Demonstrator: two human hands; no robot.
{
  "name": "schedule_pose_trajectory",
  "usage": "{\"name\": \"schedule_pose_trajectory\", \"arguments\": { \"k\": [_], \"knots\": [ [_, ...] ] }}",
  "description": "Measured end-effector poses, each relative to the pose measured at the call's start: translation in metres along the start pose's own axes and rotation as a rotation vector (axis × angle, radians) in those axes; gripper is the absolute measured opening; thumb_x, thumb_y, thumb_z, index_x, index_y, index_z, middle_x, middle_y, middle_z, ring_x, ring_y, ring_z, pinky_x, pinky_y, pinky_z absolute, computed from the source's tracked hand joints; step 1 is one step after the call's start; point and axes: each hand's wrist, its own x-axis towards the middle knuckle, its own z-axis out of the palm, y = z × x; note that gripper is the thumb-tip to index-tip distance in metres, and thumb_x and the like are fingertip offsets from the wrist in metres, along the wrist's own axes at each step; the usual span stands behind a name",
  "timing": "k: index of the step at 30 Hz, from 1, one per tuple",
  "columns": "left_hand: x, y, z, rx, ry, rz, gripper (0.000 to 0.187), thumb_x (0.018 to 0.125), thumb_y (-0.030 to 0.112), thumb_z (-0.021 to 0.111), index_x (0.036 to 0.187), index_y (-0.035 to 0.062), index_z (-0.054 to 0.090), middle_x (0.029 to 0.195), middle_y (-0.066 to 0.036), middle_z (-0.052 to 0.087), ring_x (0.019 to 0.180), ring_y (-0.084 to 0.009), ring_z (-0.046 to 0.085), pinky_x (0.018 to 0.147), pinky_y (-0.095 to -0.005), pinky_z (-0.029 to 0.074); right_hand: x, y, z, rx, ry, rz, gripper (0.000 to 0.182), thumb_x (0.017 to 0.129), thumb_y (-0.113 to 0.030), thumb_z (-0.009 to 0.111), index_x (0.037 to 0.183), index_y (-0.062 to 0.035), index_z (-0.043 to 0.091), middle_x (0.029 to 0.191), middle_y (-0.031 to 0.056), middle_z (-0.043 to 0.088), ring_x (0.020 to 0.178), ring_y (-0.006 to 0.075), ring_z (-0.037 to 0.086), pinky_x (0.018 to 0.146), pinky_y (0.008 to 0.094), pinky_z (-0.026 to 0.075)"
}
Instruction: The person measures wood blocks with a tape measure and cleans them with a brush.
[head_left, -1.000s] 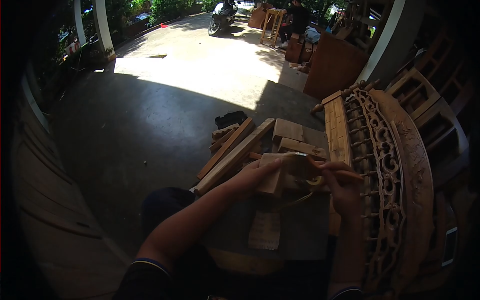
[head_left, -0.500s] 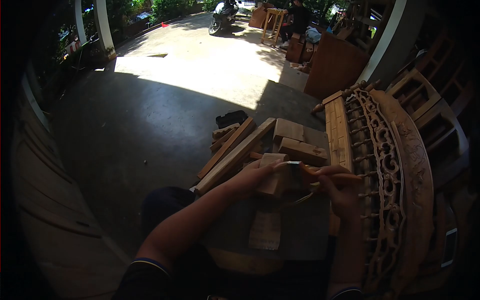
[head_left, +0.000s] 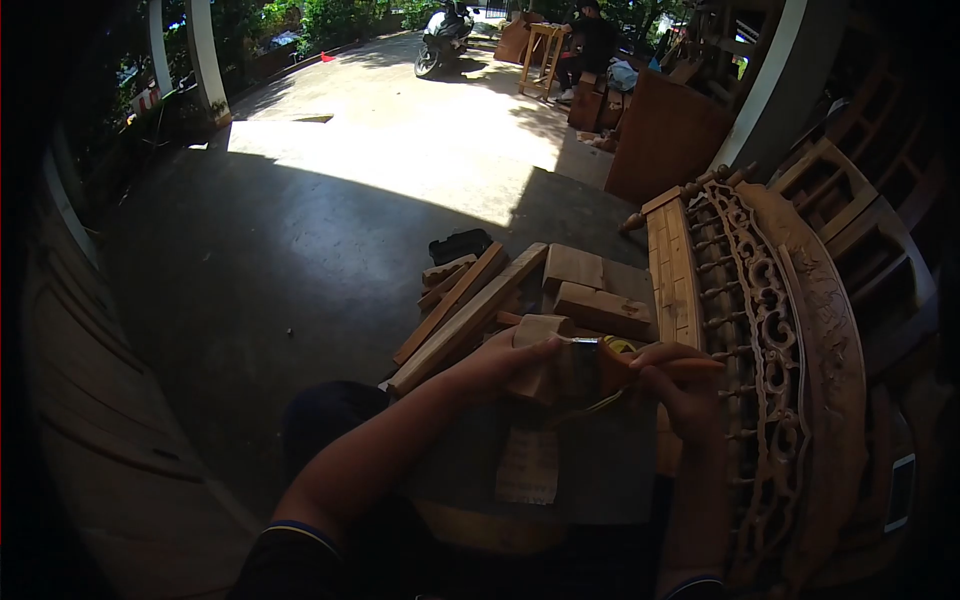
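My left hand [head_left: 505,362] is wrapped round a pale wooden block [head_left: 540,345] above the dark work surface [head_left: 600,470]. My right hand [head_left: 683,385] grips the orange handle of a tool [head_left: 690,368], whose shiny metal end lies against the block's right side. A thin curved strip hangs under the tool. Something yellow and round [head_left: 618,345] shows just behind the tool. On the work surface nearer to me lies a piece of printed paper [head_left: 528,466].
Wooden blocks [head_left: 600,308] and long wooden strips [head_left: 470,320] lie beyond my hands. A carved wooden frame [head_left: 765,330] stands at the right, with a phone [head_left: 900,492] beside it. A seated person [head_left: 590,45] and a motorcycle [head_left: 445,40] are far back.
The tool's metal end has shifted slightly down along the block. The block is turned a little, and the yellow round thing now shows more.
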Motion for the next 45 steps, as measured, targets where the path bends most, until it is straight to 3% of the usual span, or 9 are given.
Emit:
{"name": "schedule_pose_trajectory", "arguments": {
  "k": [3, 7, 11, 15, 30, 34, 39, 43, 45],
  "knots": [
    [-0.004, 0.000, 0.003, 0.021, 0.004, -0.010, 0.082, 0.091, 0.051, 0.079, 0.145, -0.0014, 0.046, 0.132, -0.016, 0.061, 0.120, -0.0222, 0.064, 0.102, -0.0378, 0.053, 0.008, 0.000, 0.006, -0.200, 0.278, 0.028, 0.008, 0.096, -0.003, 0.072, 0.102, 0.0001, 0.076, 0.101, 0.0074, 0.075, 0.090, 0.0138, 0.072, 0.078, 0.0244, 0.057],
    [0.003, -0.003, -0.001, 0.084, -0.085, 0.105, 0.084, 0.089, 0.048, 0.082, 0.146, -0.0007, 0.045, 0.133, -0.015, 0.060, 0.121, -0.0239, 0.064, 0.102, -0.0384, 0.053, 0.000, -0.003, -0.002, -0.035, -0.144, -0.044, 0.009, 0.098, -0.003, 0.069, 0.105, -0.0010, 0.075, 0.103, 0.0085, 0.075, 0.088, 0.0158, 0.074, 0.076, 0.0279, 0.061],
    [0.002, -0.003, -0.003, 0.051, -0.051, 0.043, 0.083, 0.088, 0.044, 0.083, 0.146, -0.0004, 0.044, 0.131, -0.015, 0.060, 0.120, -0.0232, 0.064, 0.102, -0.0374, 0.054, 0.005, -0.004, 0.009, 0.017, 0.224, 0.082, 0.009, 0.098, -0.003, 0.070, 0.105, -0.0020, 0.074, 0.105, 0.0085, 0.075, 0.094, 0.0152, 0.073, 0.077, 0.0275, 0.061],
    [0.002, 0.002, 0.000, -0.065, -0.038, 0.008, 0.075, 0.092, 0.041, 0.073, 0.148, 0.0003, 0.044, 0.133, -0.016, 0.059, 0.121, -0.0245, 0.063, 0.104, -0.0403, 0.053, 0.002, 0.002, -0.005, 0.041, -0.136, -0.034, 0.011, 0.098, -0.001, 0.070, 0.108, -0.0005, 0.073, 0.108, 0.0089, 0.076, 0.098, 0.0142, 0.073, 0.082, 0.0255, 0.059],
    [0.033, -0.001, 0.005, -0.421, 0.007, -0.044, 0.069, 0.104, 0.051, 0.057, 0.147, -0.0014, 0.043, 0.131, -0.017, 0.058, 0.117, -0.0304, 0.064, 0.105, -0.0467, 0.052, 0.013, 0.018, 0.014, -0.407, 0.373, -0.235, 0.005, 0.093, -0.002, 0.075, 0.098, 0.0006, 0.076, 0.104, 0.0104, 0.076, 0.097, 0.0178, 0.075, 0.085, 0.0307, 0.061],
    [0.034, -0.002, 0.006, -0.427, -0.052, -0.042, 0.069, 0.109, 0.052, 0.048, 0.152, -0.0005, 0.038, 0.143, -0.018, 0.052, 0.132, -0.0310, 0.056, 0.112, -0.0473, 0.048, 0.002, 0.002, 0.016, -0.272, 0.057, -0.236, 0.008, 0.094, -0.003, 0.075, 0.101, 0.0001, 0.077, 0.106, 0.0088, 0.078, 0.100, 0.0186, 0.075, 0.085, 0.0285, 0.061],
    [0.032, -0.003, 0.004, -0.388, -0.051, -0.068, 0.060, 0.111, 0.049, 0.045, 0.147, 0.0012, 0.046, 0.136, -0.017, 0.059, 0.127, -0.0282, 0.061, 0.108, -0.0460, 0.052, 0.010, 0.008, 0.018, -0.433, 0.327, -0.293, 0.013, 0.093, -0.004, 0.076, 0.106, -0.0038, 0.076, 0.106, 0.0116, 0.078, 0.101, 0.0210, 0.076, 0.086, 0.0340, 0.062],
    [0.035, -0.007, 0.002, -0.382, 0.007, -0.078, 0.058, 0.111, 0.048, 0.043, 0.147, 0.0025, 0.047, 0.134, -0.015, 0.060, 0.124, -0.0259, 0.062, 0.105, -0.0446, 0.054, 0.006, -0.005, 0.025, -0.472, -0.055, -0.474, 0.015, 0.094, -0.001, 0.073, 0.108, -0.0046, 0.076, 0.106, 0.0132, 0.077, 0.101, 0.0210, 0.076, 0.083, 0.0308, 0.062],
    [0.023, 0.006, 0.012, -0.427, -0.016, -0.064, 0.057, 0.112, 0.047, 0.043, 0.147, 0.0034, 0.047, 0.133, -0.014, 0.061, 0.122, -0.0253, 0.063, 0.103, -0.0439, 0.055, 0.001, -0.001, 0.019, -0.224, 0.046, -0.202, 0.014, 0.094, 0.000, 0.073, 0.107, -0.0050, 0.076, 0.106, 0.0135, 0.077, 0.101, 0.0221, 0.076, 0.083, 0.0308, 0.061]
  ]
}}
